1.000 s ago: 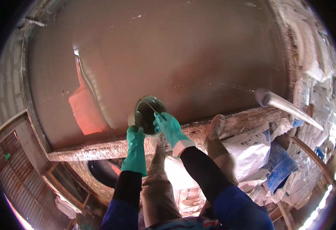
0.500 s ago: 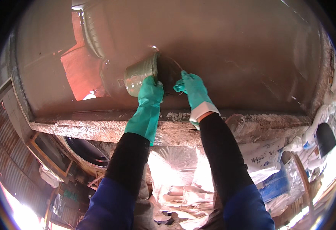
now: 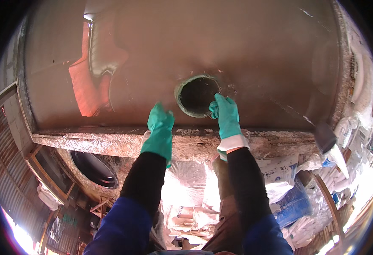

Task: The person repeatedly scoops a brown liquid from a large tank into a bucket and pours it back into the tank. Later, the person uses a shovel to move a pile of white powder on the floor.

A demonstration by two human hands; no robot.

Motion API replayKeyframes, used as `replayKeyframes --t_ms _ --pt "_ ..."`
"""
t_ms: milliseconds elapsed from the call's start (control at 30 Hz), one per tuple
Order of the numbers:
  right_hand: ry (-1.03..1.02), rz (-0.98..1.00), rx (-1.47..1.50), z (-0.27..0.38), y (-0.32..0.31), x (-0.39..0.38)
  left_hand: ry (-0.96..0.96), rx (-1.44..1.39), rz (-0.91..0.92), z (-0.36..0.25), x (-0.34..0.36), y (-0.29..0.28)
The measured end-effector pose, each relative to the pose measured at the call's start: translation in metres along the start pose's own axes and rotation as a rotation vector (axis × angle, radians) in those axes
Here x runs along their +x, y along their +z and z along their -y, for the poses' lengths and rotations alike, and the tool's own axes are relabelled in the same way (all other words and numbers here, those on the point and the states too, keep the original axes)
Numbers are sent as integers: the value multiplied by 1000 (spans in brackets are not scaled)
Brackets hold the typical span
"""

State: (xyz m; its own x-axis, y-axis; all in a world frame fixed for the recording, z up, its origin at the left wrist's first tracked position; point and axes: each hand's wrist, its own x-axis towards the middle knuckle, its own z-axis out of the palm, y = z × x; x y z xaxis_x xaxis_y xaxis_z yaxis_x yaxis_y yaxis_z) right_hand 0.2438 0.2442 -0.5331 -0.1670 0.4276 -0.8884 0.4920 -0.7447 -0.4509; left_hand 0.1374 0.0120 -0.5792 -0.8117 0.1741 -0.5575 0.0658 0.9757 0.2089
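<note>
A green bucket (image 3: 179, 97) sits mouth-up in brown, murky liquid (image 3: 271, 59), its round rim showing and its inside dark. My right hand (image 3: 226, 109), in a green rubber glove with a white cuff, is closed at the bucket's right rim. It appears to grip the bucket's thin handle, mostly hidden by the fingers. To the left of the bucket, my left hand (image 3: 160, 121), in a matching glove, is apart from it. Its fingers are slightly blurred and loosely spread, with nothing seen in them.
A rough, crusted tank edge (image 3: 88, 142) runs between me and the liquid. Below it at left is a dark round opening (image 3: 93, 169). At right are a blue drum (image 3: 295, 206), white plastic sacks (image 3: 280, 176) and a dark scoop-like object (image 3: 324, 138).
The bucket has gone from lying tilted on its side to mouth-up, and it sits farther right. My left hand has let go of it. My right hand has moved slightly right and nearer me.
</note>
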Motion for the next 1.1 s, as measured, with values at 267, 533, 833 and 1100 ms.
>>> replayKeyframes --t_ms 267,533,833,1100 --pt "-64 -81 -532 24 -13 -95 170 65 375 5 -116 -161" --pt "-86 -64 -452 124 -84 -264 -55 -1017 273 -20 -180 -147" --pt "-179 44 -519 235 -134 -483 -55 -736 435 -163 -277 -290" --pt "-380 92 -574 272 -162 -548 -67 -1101 354 -185 -326 -318"
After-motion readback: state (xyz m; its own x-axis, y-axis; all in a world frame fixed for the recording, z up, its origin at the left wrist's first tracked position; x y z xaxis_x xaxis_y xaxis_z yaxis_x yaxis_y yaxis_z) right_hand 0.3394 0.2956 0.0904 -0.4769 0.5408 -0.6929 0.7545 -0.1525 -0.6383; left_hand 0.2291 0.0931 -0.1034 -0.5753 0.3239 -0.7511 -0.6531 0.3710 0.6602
